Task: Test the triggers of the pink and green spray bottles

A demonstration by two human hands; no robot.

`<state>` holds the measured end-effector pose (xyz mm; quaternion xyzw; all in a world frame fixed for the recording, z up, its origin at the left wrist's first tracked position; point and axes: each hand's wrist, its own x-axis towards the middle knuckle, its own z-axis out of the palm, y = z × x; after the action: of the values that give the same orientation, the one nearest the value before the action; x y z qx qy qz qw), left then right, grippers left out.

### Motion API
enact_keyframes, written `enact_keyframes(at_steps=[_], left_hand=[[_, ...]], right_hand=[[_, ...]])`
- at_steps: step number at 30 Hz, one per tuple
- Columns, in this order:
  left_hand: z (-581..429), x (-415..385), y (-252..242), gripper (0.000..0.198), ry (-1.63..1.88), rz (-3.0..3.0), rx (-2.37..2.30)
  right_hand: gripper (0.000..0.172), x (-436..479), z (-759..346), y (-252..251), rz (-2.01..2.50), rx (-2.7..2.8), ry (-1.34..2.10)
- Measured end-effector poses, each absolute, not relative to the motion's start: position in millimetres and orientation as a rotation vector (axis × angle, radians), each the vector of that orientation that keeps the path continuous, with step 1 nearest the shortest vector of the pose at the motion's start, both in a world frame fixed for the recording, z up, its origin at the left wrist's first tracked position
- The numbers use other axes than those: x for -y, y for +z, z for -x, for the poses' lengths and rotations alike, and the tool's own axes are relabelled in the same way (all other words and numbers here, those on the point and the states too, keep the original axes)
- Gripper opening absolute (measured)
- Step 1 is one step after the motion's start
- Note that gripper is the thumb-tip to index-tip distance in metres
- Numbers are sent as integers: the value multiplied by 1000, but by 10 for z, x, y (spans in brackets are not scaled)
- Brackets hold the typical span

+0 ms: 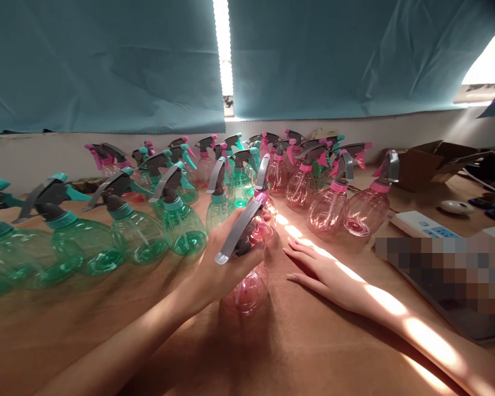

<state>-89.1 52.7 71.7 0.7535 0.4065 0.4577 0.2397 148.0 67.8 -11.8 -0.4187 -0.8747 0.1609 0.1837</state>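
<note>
My left hand (226, 253) is wrapped round the neck of a clear pink spray bottle (247, 294) with a grey and pink trigger head; its fingers are partly hidden behind the bottle. Flat on the wooden table (313, 352), my right hand (322, 269) rests just to the right of that bottle with fingers apart and nothing in it. A row of green spray bottles (185, 236) stretches to the left. More pink spray bottles (328, 212) stand beyond my right hand.
Further green and pink bottles crowd the back of the table near the wall. On the right are an open cardboard box (424, 165), a white mouse (456, 207), a white power strip (423, 224) and a blurred-out flat item. Blue-grey curtains (107, 66) hang behind.
</note>
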Motion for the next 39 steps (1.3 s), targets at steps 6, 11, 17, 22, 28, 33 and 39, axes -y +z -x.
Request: enact_keyframes(at_steps=[6,11,17,22,28,33,39], left_hand=[[895,-528,688,15,1258,-2070,-1105],[911,-528,634,14,1246,-2050,-1150],[918,-535,636,15,1224,-2033,-1096],[897,-515,717,12,1245,-2083,-1073],[892,-486,762,12,1273,-2089,-1123],[883,-502,746,10,1282,-2075,-1106],[833,-503,638,20,1291,-1970,-1169]], right_hand=[[60,-679,-1477,-120,1214,2491,417],[62,-673,-1475,-110,1218,2479,434],[59,-675,-1476,-126,1195,2446,421],[62,-673,-1471,-103,1232,2498,404],[59,-665,-1454,-76,1195,2493,424],[57,-663,-1454,-74,1205,2494,400],[61,-667,-1466,-70,1227,2533,370]])
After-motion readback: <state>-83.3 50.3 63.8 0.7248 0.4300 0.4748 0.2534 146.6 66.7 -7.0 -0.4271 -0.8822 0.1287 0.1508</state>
